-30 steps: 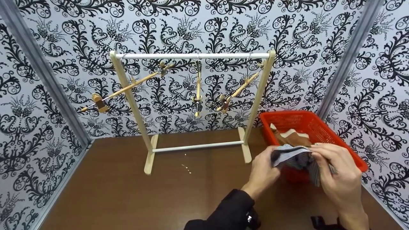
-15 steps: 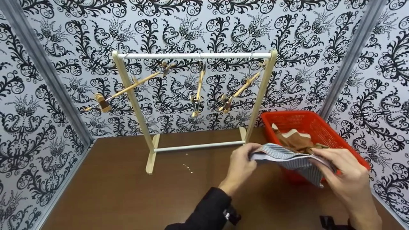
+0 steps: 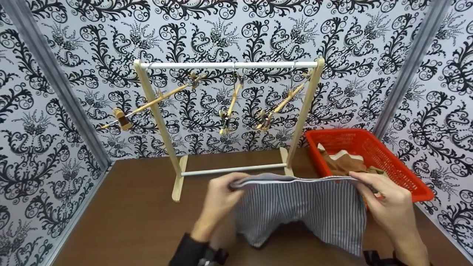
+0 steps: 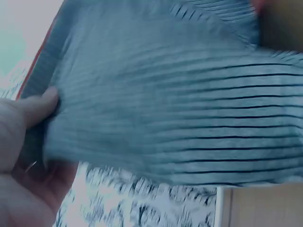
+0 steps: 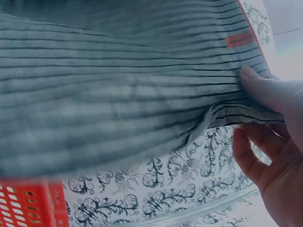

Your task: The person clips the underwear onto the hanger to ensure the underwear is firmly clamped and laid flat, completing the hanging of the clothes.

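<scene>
A pair of grey shorts (image 3: 321, 207) with dark stripes hangs spread by its waistband between my two hands, low over the table. My left hand (image 3: 218, 199) pinches one end of the waistband, and in the left wrist view its thumb (image 4: 45, 104) lies on the cloth. At the other end, my right hand (image 3: 388, 201) grips the waistband between thumb and fingers. A small orange label (image 5: 240, 39) shows by the top edge in the right wrist view. Both legs of the shorts dangle below, parted in the middle.
A wooden rack with a white rail (image 3: 192, 65) stands at the back, with several wooden clip hangers (image 3: 159, 99) hanging from it. To the right, a red plastic basket (image 3: 401, 168) holds brown cloth (image 3: 345, 162). Patterned walls enclose the brown table (image 3: 136, 218).
My left hand has moved left and slightly down, away from the right hand. The shorts, bunched between the hands before, are now stretched out with the legs hanging down.
</scene>
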Demonstrator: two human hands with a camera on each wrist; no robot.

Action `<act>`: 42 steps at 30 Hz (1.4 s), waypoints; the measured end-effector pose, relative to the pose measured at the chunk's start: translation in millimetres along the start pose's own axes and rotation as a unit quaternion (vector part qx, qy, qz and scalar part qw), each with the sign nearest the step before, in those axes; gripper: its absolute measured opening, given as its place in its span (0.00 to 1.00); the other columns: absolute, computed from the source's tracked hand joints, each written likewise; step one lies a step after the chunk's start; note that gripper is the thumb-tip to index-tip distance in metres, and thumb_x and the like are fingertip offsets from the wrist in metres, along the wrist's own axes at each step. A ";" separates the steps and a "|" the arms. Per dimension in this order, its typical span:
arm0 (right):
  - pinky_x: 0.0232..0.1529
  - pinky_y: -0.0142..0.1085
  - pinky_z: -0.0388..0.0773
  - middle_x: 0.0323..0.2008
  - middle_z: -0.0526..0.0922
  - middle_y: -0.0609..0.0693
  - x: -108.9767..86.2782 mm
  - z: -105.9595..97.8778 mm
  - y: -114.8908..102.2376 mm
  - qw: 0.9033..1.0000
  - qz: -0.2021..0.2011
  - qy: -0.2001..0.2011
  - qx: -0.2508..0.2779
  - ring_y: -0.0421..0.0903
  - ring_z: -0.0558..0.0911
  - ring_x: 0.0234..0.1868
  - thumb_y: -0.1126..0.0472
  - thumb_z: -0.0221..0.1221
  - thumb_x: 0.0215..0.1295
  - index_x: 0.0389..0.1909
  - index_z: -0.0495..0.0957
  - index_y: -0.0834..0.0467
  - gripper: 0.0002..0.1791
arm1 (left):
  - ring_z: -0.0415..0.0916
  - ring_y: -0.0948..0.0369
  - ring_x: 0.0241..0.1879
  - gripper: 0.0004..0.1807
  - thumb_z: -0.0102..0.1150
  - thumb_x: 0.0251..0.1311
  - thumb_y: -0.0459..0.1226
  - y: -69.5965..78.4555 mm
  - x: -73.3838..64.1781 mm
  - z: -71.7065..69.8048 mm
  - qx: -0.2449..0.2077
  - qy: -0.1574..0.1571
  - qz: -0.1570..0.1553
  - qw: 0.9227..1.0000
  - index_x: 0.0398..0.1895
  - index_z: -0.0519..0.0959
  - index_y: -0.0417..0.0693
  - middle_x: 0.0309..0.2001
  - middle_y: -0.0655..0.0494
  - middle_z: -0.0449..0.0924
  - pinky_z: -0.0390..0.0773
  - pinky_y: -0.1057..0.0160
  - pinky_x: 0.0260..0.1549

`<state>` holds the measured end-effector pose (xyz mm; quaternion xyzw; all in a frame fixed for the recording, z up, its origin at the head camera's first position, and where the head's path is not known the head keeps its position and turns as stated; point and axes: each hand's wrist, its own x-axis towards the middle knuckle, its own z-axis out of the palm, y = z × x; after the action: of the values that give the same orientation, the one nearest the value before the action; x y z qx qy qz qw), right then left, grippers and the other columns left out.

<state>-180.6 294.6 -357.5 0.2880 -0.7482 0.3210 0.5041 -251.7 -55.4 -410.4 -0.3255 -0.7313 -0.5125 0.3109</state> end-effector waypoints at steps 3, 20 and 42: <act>0.48 0.22 0.76 0.35 0.88 0.63 1.9 8.5 1.9 1.000 0.012 -0.005 0.020 0.32 0.84 0.44 0.78 0.69 0.51 0.40 0.87 0.70 0.13 | 0.78 0.65 0.24 0.09 0.73 0.56 0.32 3.8 -4.1 -26.4 -0.046 0.003 -0.051 0.998 0.40 0.88 0.48 0.32 0.59 0.87 0.78 0.67 0.23; 0.39 0.28 0.81 0.42 0.87 0.59 9.9 51.5 9.5 0.944 0.238 -0.062 0.220 0.43 0.86 0.39 0.80 0.66 0.58 0.49 0.83 0.69 0.18 | 0.79 0.58 0.24 0.06 0.65 0.64 0.28 41.5 -13.9 -95.1 -0.085 0.111 -0.144 0.980 0.42 0.87 0.42 0.28 0.48 0.84 0.79 0.65 0.23; 0.45 0.33 0.82 0.47 0.86 0.64 15.7 41.8 -20.6 0.884 0.340 -0.104 0.303 0.50 0.88 0.44 0.77 0.63 0.64 0.59 0.77 0.71 0.22 | 0.80 0.58 0.24 0.04 0.66 0.64 0.31 64.9 -26.4 -126.4 -0.048 0.073 -0.168 0.982 0.39 0.87 0.46 0.28 0.52 0.84 0.81 0.63 0.24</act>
<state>-194.0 247.8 -350.8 0.1862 -0.7149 0.6519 0.1712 -169.1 -162.8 -360.1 -0.1740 -0.7252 -0.6146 0.2572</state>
